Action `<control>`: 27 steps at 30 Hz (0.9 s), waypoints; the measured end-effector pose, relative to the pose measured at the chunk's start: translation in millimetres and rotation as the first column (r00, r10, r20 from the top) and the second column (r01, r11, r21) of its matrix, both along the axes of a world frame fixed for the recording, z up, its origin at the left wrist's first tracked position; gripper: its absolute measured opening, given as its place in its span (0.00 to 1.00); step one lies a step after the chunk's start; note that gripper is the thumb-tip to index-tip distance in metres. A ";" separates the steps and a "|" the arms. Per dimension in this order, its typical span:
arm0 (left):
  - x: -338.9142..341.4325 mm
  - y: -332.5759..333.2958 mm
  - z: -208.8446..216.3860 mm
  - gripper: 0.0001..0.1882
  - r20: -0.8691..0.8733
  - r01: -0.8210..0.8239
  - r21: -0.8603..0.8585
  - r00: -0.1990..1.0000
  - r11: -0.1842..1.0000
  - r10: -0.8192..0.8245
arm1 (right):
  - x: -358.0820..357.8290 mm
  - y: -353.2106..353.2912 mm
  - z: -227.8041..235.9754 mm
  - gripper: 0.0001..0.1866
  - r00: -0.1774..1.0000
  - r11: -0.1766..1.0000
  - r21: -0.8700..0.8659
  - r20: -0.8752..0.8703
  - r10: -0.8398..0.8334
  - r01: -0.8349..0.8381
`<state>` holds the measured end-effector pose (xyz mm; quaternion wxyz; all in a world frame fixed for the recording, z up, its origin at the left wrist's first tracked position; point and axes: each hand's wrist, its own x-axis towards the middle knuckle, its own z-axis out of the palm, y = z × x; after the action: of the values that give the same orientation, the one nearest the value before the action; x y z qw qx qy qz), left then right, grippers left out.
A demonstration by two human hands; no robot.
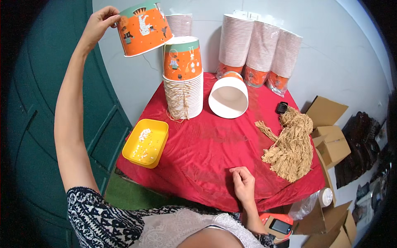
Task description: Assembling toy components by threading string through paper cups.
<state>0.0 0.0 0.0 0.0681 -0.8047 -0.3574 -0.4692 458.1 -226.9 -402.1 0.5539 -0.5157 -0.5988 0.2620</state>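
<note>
Red cloth (206, 165) covers the tabletop (219, 140), at whose near edge the right hand (244, 184) is loosely curled, fingers together, with no object visible in it. Beyond it, the yellow tray (142, 161) at left has raised walls that apparently contain its small white pieces (144, 134), opposite the tan cord bundle (291, 144) at right. At far left, the left hand (101, 22) pinches the orange bucket (144, 33) by its edge, likely leaving the printed wall unobstructed, beside the nested stack (184, 97), set rims-down presumably for stability.
</note>
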 end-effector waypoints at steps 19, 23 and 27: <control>63.4 80.5 -20.6 0.07 -0.057 0.032 -0.148 0.998 0.988 -0.041 | -1.3 -3.3 7.8 0.07 0.999 1.000 -0.002 0.042 0.002 -0.002; 83.9 83.2 -28.5 0.16 -0.070 -0.010 -0.199 0.998 0.980 -0.004 | -0.4 -3.3 7.5 0.07 0.999 1.000 -0.001 0.049 0.000 0.000; 94.6 85.0 -36.6 0.25 -0.133 -0.180 -0.185 0.979 0.966 0.157 | -0.7 -3.6 8.9 0.07 0.999 1.000 -0.008 0.046 0.007 -0.006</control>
<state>94.6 85.0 -36.6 0.0490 -0.8001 -0.4646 -0.3763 457.5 -230.5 -393.2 0.5372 -0.5218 -0.6120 0.2541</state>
